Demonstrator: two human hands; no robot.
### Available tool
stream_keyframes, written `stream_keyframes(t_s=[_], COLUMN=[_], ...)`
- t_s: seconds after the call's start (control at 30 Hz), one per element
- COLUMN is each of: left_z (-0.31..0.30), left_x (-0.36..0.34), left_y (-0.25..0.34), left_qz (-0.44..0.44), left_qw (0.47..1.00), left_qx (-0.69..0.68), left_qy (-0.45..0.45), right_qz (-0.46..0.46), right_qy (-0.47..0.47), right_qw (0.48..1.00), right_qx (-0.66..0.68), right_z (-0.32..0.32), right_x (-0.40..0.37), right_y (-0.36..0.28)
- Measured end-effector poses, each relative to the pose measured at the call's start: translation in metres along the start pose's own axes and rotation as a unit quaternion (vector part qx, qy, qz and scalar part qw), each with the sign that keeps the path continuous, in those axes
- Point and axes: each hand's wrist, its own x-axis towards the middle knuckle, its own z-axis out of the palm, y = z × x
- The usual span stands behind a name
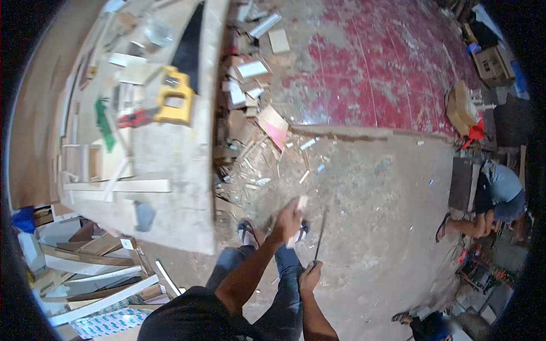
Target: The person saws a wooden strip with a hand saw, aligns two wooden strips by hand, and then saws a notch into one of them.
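Observation:
My left hand (286, 223) is closed around a small pale strip of wood (302, 202), whose ends stick out above and below the fingers. Lower and to its right, my right hand (310, 276) grips one end of a long, thin, dark tool (322, 232) that points up and away; its exact kind I cannot tell. The tool and the wood are apart, both held out over the floor in front of my legs.
Left of me a workbench (196, 216) bears a yellow-handled handsaw (176, 98), red-handled pliers (136, 118) and wood offcuts. Scraps (273, 125) litter the floor beside it. More boards (96, 278) are piled lower left. A person (500, 187) crouches at the right; another (429, 327) is lower right.

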Motion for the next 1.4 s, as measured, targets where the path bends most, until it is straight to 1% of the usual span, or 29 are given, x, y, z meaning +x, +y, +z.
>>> stream_keyframes(t_s=[0.03,0.07,0.1,0.13,0.17,0.2,0.23,0.27,0.3,0.37,0.43,0.47,0.5,0.53,0.6,0.63,0.7,0.73,0.77,0.8,0.83,0.9,0.93,1.0,1.07,1.2,1.27,1.33,1.4], left_z=[-0.031,-0.070,-0.102,-0.130,-0.158,-0.184,-0.208,-0.228,-0.240,-0.256,-0.270,-0.276,-0.283,-0.288,-0.297,-0.301,-0.311,-0.313,-0.313,-0.311,-0.309,-0.301,-0.297,-0.291,-0.290,-0.295,-0.293,-0.293,-0.292], left_x=[-0.002,-0.005,-0.009,-0.007,-0.004,0.003,0.015,0.024,0.026,0.031,0.032,0.031,0.032,0.030,0.023,0.019,0.010,0.008,0.007,0.007,0.005,0.005,0.005,0.006,0.007,0.006,0.006,0.008,0.012], left_y=[0.057,0.119,0.156,0.169,0.176,0.180,0.173,0.175,0.178,0.193,0.200,0.199,0.192,0.188,0.193,0.193,0.201,0.202,0.198,0.196,0.194,0.184,0.179,0.176,0.173,0.168,0.167,0.169,0.171], left_qz=[0.011,-0.026,-0.065,-0.057,-0.067,-0.076,-0.064,-0.057,-0.057,-0.052,-0.057,-0.061,-0.072,-0.067,-0.044,-0.043,0.008,0.010,0.031,0.052,0.056,0.121,0.125,0.152,0.152,0.164,0.163,0.162,0.167], left_qw=[1.000,0.999,0.993,0.994,0.997,0.995,0.995,0.993,0.993,0.994,0.995,0.995,0.993,0.993,0.978,0.978,0.949,0.949,0.933,0.913,0.914,0.895,0.897,0.879,0.884,0.889,0.889,0.889,0.894], left_qx=[0.001,-0.041,-0.084,-0.084,-0.039,0.004,-0.022,-0.047,-0.050,0.054,0.042,0.039,0.070,0.069,0.194,0.193,0.306,0.304,0.355,0.404,0.401,0.422,0.418,0.444,0.437,0.422,0.423,0.423,0.412], left_qy=[0.010,-0.017,-0.046,-0.040,0.009,0.056,0.074,0.089,0.087,0.084,0.076,0.074,0.070,0.070,0.063,0.059,0.081,0.080,0.058,0.036,0.033,0.075,0.073,0.078,0.071,0.069,0.065,0.062,0.050], right_qz=[-0.001,-0.014,-0.022,-0.028,-0.016,-0.089,-0.161,-0.156,-0.150,-0.228,-0.221,-0.220,-0.158,-0.095,-0.095,-0.091,-0.082,-0.110,-0.138,-0.137,-0.148,-0.159,-0.164,-0.168,-0.120,-0.103,-0.178,-0.181,-0.182], right_qy=[0.034,0.037,0.054,0.072,0.011,0.014,0.017,-0.045,-0.106,-0.076,-0.085,-0.079,-0.101,-0.124,-0.109,-0.106,-0.100,-0.081,-0.061,-0.056,-0.049,-0.037,-0.026,-0.010,-0.039,-0.073,-0.021,-0.014,-0.006], right_qw=[0.999,0.999,0.994,0.986,0.982,0.977,0.967,0.954,0.935,0.928,0.930,0.932,0.935,0.933,0.933,0.935,0.938,0.945,0.950,0.951,0.950,0.951,0.953,0.957,0.958,0.957,0.959,0.963,0.968], right_qx=[0.024,0.031,0.089,0.146,0.190,0.194,0.197,0.251,0.303,0.285,0.281,0.278,0.301,0.324,0.330,0.326,0.320,0.297,0.274,0.273,0.269,0.263,0.252,0.238,0.258,0.262,0.219,0.197,0.173], right_z=[-0.005,-0.014,-0.024,-0.034,-0.046,-0.051,-0.052,-0.056,-0.057,-0.027,-0.014,-0.009,-0.002,0.005,0.016,0.021,0.024,0.024,0.023,0.021,0.019,0.016,0.015,0.018,0.021,0.010,-0.009,-0.041,-0.052], right_x=[-0.009,-0.009,-0.010,-0.009,-0.004,0.001,0.006,0.006,0.004,0.004,-0.005,-0.012,-0.017,-0.021,-0.032,-0.035,-0.045,-0.046,-0.047,-0.051,-0.055,-0.060,-0.064,-0.064,-0.062,-0.062,-0.072,-0.089,-0.091], right_y=[-0.005,-0.028,-0.052,-0.084,-0.121,-0.159,-0.199,-0.240,-0.279,-0.320,-0.350,-0.353,-0.359,-0.365,-0.367,-0.365,-0.364,-0.366,-0.368,-0.369,-0.369,-0.367,-0.365,-0.355,-0.350,-0.355,-0.363,-0.383,-0.385])
